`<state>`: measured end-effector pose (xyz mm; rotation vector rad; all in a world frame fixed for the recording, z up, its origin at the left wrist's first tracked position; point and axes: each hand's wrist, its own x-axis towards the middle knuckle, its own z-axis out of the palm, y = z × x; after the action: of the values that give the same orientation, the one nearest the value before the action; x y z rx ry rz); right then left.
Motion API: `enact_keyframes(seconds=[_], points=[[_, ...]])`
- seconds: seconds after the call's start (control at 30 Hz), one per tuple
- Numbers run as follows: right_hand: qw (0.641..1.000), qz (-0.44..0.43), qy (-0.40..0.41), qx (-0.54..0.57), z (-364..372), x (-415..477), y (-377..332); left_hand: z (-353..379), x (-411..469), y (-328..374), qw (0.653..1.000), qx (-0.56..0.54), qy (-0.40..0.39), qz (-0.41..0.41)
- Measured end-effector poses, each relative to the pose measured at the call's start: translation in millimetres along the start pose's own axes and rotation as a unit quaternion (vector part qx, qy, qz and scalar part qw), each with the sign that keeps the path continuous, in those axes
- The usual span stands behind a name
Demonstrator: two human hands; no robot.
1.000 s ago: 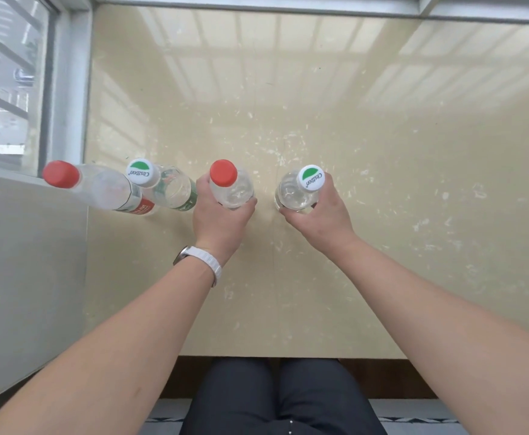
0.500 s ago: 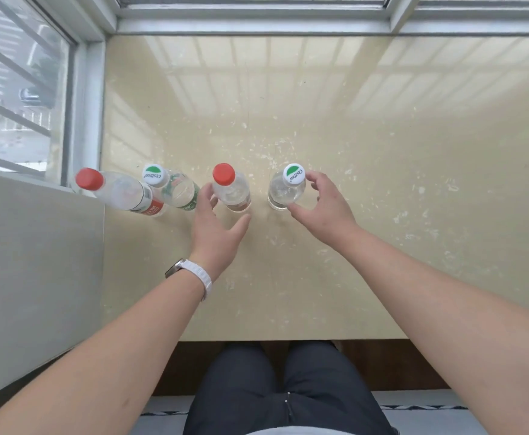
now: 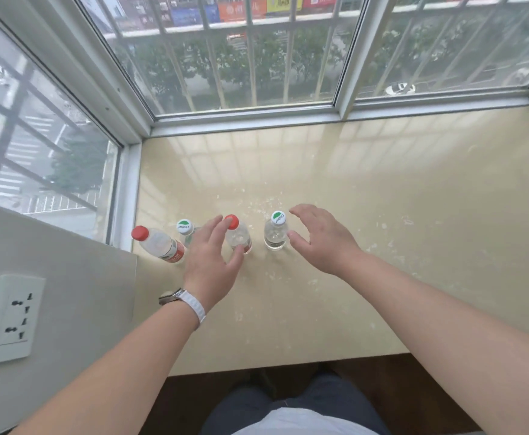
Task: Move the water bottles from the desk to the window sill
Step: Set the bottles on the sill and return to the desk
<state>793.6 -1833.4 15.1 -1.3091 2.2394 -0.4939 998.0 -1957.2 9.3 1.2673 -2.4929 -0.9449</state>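
Note:
Several clear water bottles stand in a row on the beige window sill [image 3: 382,215]. From the left: a red-capped bottle [image 3: 159,244], a green-capped bottle [image 3: 185,228] partly hidden behind my left hand, a second red-capped bottle [image 3: 239,235], and a second green-capped bottle [image 3: 276,232]. My left hand [image 3: 213,255] is open just left of the second red-capped bottle, fingers spread and off it. To the right of the second green-capped bottle, my right hand [image 3: 321,238] is open and apart from it.
Window frames and glass with bars close the sill at the back [image 3: 244,114] and left [image 3: 128,189]. A grey wall with a socket [image 3: 10,318] stands at the left. The sill's front edge [image 3: 288,364] lies above my legs.
Both hands have let go of the two bottles they gripped and drawn back, fingers spread. The view has tilted up, showing the window.

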Motion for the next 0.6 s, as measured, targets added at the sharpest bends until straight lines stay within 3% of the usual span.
enact_keyframes(seconds=[0.33, 0.6], points=[[0.983, -0.01, 0.072, -0.166, -51, -44, -48, -43, -5, 9, 0.979, 0.157, -0.025, 0.13], [0.974, 0.053, 0.088, -0.204, -59, -93, -74, -70, -15, 27, 0.968, 0.141, -0.02, 0.209]])
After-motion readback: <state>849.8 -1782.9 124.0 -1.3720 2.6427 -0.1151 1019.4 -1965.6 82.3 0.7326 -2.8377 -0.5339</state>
